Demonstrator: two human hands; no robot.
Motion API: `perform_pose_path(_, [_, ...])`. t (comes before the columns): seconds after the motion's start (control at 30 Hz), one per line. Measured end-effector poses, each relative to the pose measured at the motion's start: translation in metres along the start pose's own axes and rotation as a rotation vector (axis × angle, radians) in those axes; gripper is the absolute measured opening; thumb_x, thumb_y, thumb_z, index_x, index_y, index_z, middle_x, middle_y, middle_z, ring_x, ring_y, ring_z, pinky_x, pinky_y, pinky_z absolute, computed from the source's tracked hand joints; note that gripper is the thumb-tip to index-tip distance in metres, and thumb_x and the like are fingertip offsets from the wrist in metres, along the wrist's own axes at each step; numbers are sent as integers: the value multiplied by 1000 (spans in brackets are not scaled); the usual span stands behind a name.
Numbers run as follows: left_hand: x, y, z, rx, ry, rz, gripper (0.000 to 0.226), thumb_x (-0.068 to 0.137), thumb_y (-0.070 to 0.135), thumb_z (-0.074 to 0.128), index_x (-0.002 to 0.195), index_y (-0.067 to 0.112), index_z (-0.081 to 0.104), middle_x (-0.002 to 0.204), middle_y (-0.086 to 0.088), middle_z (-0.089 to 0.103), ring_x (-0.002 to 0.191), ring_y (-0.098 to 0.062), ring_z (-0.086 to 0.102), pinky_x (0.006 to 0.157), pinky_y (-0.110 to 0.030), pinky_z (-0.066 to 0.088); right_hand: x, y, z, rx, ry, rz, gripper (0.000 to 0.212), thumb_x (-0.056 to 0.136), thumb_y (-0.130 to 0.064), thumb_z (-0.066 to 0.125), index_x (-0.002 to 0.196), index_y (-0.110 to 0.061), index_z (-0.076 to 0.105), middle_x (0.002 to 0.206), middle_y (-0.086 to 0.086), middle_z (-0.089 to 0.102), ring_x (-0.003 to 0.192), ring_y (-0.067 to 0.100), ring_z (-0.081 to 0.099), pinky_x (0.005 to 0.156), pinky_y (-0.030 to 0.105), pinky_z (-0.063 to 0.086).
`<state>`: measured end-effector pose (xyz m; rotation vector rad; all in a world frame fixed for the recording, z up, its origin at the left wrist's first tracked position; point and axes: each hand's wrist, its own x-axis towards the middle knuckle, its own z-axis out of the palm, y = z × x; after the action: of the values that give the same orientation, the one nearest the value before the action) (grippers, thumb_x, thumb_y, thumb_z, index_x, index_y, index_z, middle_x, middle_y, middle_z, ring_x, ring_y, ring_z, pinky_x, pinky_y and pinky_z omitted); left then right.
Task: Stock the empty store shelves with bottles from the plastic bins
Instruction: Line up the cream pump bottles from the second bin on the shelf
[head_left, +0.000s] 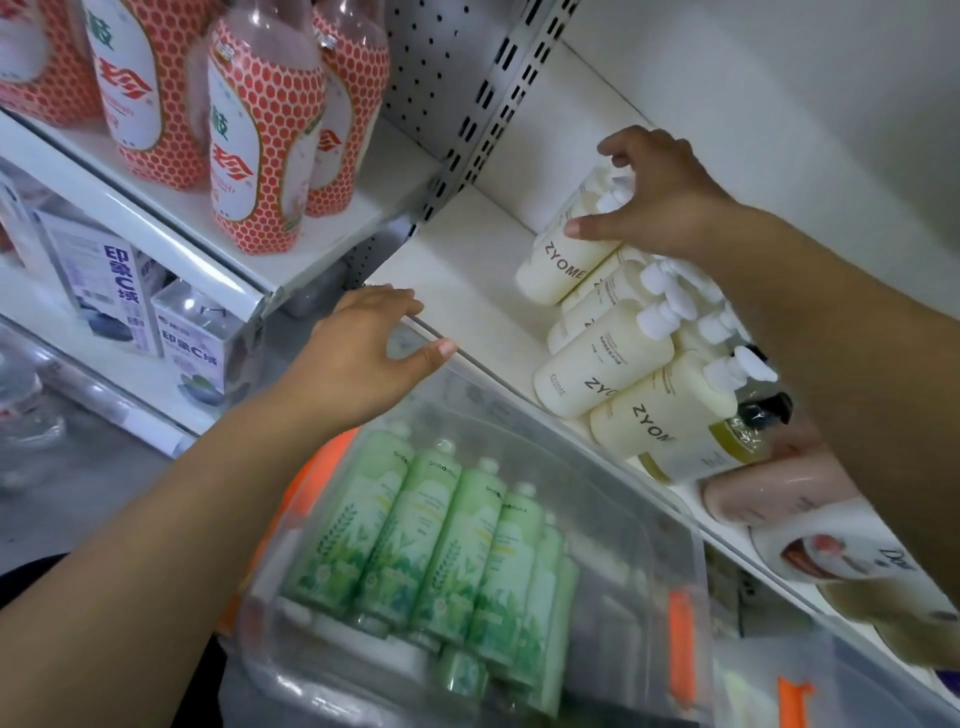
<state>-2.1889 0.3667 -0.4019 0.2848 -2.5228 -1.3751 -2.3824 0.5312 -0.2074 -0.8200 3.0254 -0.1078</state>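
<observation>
Surface: white metal store shelf (457, 270), running from 10 o'clock toward 4 o'clock, bare at its left portion; white back panel above it at 1 o'clock. A slotted upright (488, 109) with perforated backing stands at 12 o'clock, dividing this bay from the next.

Stock on shelf: cream pump bottles marked ZYOME (613, 358), a cluster at 3 o'clock, white pump heads pointing toward the back panel. Beside them toward 4 o'clock, one yellow-green bottle with black pump (748, 431), a pink bottle (769, 493) and a white Dove bottle (831, 551), partly hidden by the forearm.

Right hand (660, 202), at 2 o'clock: fingers curled around the neck and pump of the rearmost cream bottle (566, 254), thumb on its shoulder; bottle base touches the shelf.

Left hand (363, 353), at centre: fingers spread wide, holding nothing, fingertips on the shelf's front lip, thumb at the bin edge.

Clear plastic bin (654, 519), at 6 o'clock below the shelf: holds green bottles (441, 540) packed side by side; orange latches visible.

Adjacent bay, 10 to 11 o'clock: red honeycomb-patterned bottles (260, 140) on an upper shelf; purple-and-white boxes (111, 291) on the one below.
</observation>
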Motion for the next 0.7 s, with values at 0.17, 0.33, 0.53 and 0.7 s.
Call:
perform_pose_path(0.17, [-5, -3, 1, 66, 62, -40, 71, 77, 68, 50, 122, 15, 64, 129, -4, 62, 126, -28, 50, 103, -48, 44, -81, -32, 31, 244, 207, -193, 56, 79, -35, 82, 128, -20, 60, 123, -8, 53, 116, 12, 52, 99, 31, 47])
perform_pose_path(0.33, [-10, -3, -2, 77, 99, -118, 42, 89, 42, 68, 113, 9, 63, 115, -9, 64, 110, -29, 58, 84, -31, 43, -152, -61, 91, 724, 95, -7, 36, 80, -25, 84, 111, -18, 67, 105, -8, 69, 93, 4, 65, 77, 18, 54])
perform_pose_path(0.53, [-20, -4, 0, 104, -10, -234, 44, 96, 44, 57, 124, 10, 60, 115, -5, 66, 110, -26, 61, 84, -29, 39, -188, -53, 189, 848, -49, 380, 26, 83, -25, 82, 102, -16, 65, 92, -3, 67, 75, 2, 61, 72, 16, 46])
perform_pose_path(0.7, [-20, -2, 4, 50, -73, -261, 49, 101, 43, 44, 95, -2, 66, 93, -20, 68, 90, -34, 64, 82, -45, 50, -194, -50, 228, 484, -199, 486, 52, 90, -53, 65, 122, -12, 62, 124, 7, 53, 117, 24, 54, 94, 31, 46])
